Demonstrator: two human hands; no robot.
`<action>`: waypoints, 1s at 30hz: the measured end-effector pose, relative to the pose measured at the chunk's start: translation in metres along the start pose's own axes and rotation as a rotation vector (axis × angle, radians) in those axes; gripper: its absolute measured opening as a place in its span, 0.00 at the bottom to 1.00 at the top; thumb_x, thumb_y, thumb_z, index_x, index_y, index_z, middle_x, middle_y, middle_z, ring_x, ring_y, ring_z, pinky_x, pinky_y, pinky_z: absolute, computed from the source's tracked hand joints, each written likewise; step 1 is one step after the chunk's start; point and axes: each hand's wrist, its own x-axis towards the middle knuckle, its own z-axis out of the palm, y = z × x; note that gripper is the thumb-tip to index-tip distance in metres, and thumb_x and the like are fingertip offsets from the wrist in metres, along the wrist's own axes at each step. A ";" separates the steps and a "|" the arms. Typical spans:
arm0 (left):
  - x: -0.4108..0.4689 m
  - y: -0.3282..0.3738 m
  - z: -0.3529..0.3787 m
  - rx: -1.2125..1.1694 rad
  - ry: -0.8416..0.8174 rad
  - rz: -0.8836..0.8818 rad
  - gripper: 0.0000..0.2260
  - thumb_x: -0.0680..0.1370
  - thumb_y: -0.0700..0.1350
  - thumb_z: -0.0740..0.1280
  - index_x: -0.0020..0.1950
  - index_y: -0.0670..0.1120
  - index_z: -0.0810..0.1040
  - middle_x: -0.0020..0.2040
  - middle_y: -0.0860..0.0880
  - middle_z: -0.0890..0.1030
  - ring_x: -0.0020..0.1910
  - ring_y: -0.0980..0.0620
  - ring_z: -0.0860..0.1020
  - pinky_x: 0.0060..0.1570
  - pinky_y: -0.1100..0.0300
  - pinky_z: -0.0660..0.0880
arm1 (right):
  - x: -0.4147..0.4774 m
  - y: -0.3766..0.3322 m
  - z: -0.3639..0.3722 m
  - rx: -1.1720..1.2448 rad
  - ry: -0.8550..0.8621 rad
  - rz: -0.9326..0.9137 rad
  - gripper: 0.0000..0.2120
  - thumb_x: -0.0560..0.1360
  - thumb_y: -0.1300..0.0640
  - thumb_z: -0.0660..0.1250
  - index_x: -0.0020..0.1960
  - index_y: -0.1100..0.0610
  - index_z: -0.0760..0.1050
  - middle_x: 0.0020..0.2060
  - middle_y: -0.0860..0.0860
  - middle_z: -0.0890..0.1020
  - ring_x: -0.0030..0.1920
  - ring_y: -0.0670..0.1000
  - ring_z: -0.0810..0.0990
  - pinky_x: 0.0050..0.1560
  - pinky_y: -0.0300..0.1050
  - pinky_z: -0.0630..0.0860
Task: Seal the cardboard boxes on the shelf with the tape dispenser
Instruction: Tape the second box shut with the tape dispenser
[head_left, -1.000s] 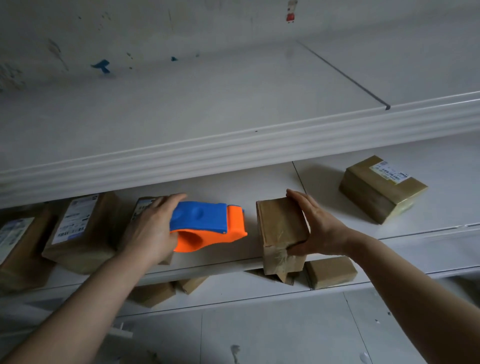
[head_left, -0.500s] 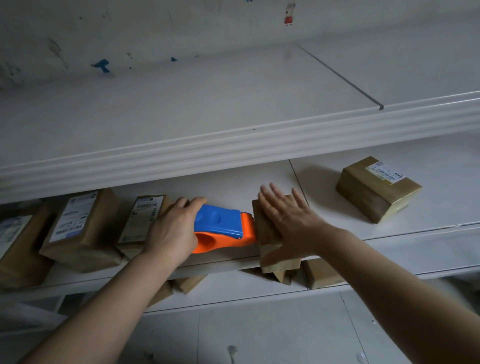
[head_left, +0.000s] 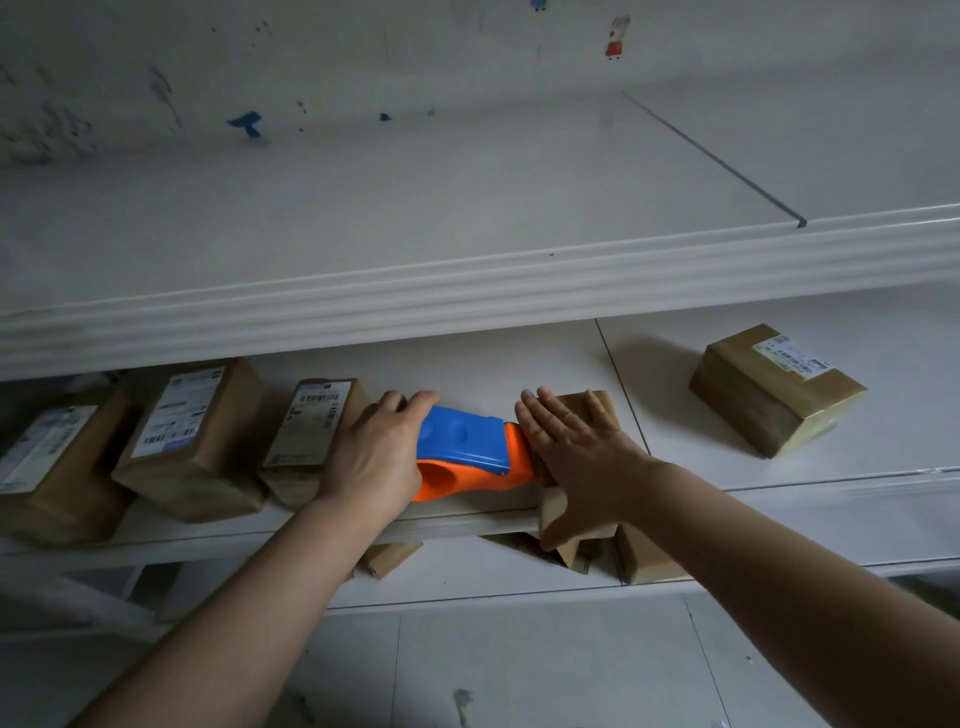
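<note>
In the head view, the left hand had its fingers curled round the rear of the blue-and-orange plastic tape dispenser. It held the dispenser level on the white middle shelf, with the orange nose touching the left side of a small brown cardboard box. That placement suited starting a strip on the side wall, I judge, so the tape could be carried up and over the top. The right hand lay flat on that box, fingers straight and slightly spread, gripping nothing. It pressed down, probably so the box would not slide away from the dispenser's push. The box sat at the shelf's front edge with its near end overhanging, which likely gave access to its front face. 3 labelled brown boxes stood in a row to the left, just beside the left hand, and 1 more labelled box lay well apart to the right. Whether any tape had stuck yet could not be told.
</note>
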 end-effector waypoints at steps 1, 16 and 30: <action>0.000 0.000 0.001 -0.006 0.005 -0.001 0.32 0.72 0.34 0.64 0.72 0.55 0.61 0.63 0.49 0.71 0.58 0.46 0.75 0.47 0.53 0.76 | 0.002 0.002 -0.003 0.031 -0.022 0.024 0.63 0.63 0.29 0.68 0.76 0.59 0.32 0.76 0.56 0.35 0.76 0.56 0.33 0.74 0.62 0.39; 0.009 0.052 0.009 0.049 -0.009 0.112 0.33 0.72 0.37 0.64 0.73 0.56 0.57 0.63 0.50 0.69 0.61 0.47 0.72 0.50 0.52 0.76 | -0.011 0.045 0.076 0.947 0.085 0.284 0.64 0.57 0.52 0.83 0.77 0.56 0.42 0.74 0.53 0.54 0.75 0.53 0.56 0.70 0.40 0.58; 0.018 -0.005 0.004 0.206 -0.046 0.007 0.35 0.73 0.36 0.64 0.75 0.58 0.54 0.67 0.51 0.67 0.61 0.47 0.73 0.42 0.56 0.72 | 0.000 0.044 0.068 0.643 0.132 0.195 0.61 0.58 0.43 0.78 0.77 0.50 0.41 0.73 0.45 0.60 0.74 0.47 0.56 0.76 0.56 0.45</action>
